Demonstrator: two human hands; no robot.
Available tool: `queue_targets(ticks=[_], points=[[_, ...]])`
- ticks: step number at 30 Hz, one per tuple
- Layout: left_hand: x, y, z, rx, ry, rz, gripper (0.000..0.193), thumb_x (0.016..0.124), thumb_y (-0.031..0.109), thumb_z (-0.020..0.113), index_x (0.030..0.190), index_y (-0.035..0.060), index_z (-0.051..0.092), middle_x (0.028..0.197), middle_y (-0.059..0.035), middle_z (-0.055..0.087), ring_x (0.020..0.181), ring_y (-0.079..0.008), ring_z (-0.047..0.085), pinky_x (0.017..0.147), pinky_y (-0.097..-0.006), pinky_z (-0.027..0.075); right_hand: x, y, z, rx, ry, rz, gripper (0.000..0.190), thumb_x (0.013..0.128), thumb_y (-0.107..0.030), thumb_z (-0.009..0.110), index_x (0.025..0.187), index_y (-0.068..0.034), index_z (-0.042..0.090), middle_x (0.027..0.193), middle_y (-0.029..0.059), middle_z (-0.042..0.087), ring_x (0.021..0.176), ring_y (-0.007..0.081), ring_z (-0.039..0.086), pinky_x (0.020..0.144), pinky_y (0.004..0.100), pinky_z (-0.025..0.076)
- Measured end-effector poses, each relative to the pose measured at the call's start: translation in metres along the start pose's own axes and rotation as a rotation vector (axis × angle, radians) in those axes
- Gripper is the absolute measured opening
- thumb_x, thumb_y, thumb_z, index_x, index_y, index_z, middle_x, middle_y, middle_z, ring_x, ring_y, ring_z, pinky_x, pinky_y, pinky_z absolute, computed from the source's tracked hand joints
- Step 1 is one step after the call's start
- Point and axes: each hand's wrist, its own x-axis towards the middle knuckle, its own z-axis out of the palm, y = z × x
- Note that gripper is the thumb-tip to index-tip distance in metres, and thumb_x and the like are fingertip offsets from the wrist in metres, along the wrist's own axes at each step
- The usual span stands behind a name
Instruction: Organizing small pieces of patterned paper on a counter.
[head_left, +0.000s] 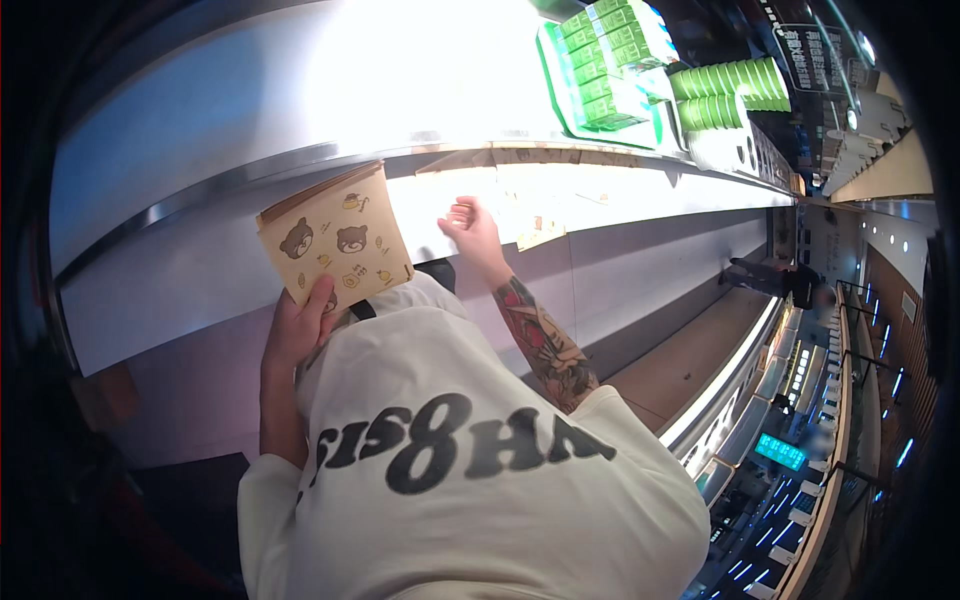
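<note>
A stack of tan paper bags or sheets, printed with brown bear heads and small food drawings, is held up in front of me at a tilt. My left hand grips its lower left corner, thumb on the printed face. To the right, my right hand hovers over a brightly lit white ledge, fingers loosely curled and apart, with nothing visible in them. Beside it, a similar printed paper lies at the ledge's front edge. More printed papers line the back of the ledge; glare washes out their detail.
A raised white counter with a metal edge runs behind the ledge. On it stand a green tray of green cartons and stacked green cups. Farther right, another person stands near lit display counters.
</note>
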Motion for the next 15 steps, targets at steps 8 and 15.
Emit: queue_targets(ticks=[8,15], points=[[0.003,-0.007,0.002,-0.085,0.187,-0.012,0.028,0.098,0.028,0.045,0.092,0.0015,0.05,0.063,0.0021,0.042,0.042,-0.0045,0.035,0.034,-0.02,0.03,0.022,0.087,0.009,-0.764,0.379,-0.304,0.053,0.072,-0.017,0.071,0.119,-0.001,0.053,0.105,0.0159,0.06,0.097,0.0333,0.057,0.095,0.0439,0.036],[0.014,-0.03,-0.01,-0.082,0.273,-0.034,0.035,0.097,0.038,0.045,0.096,0.0027,0.049,0.06,0.0004,0.043,0.042,-0.0058,0.038,0.033,-0.0213,0.031,-0.014,0.007,0.017,-0.369,0.339,-0.431,0.028,0.084,-0.012,0.068,0.109,-0.002,0.063,0.086,0.0041,0.065,0.054,0.0068,0.047,0.052,0.0218,0.042]])
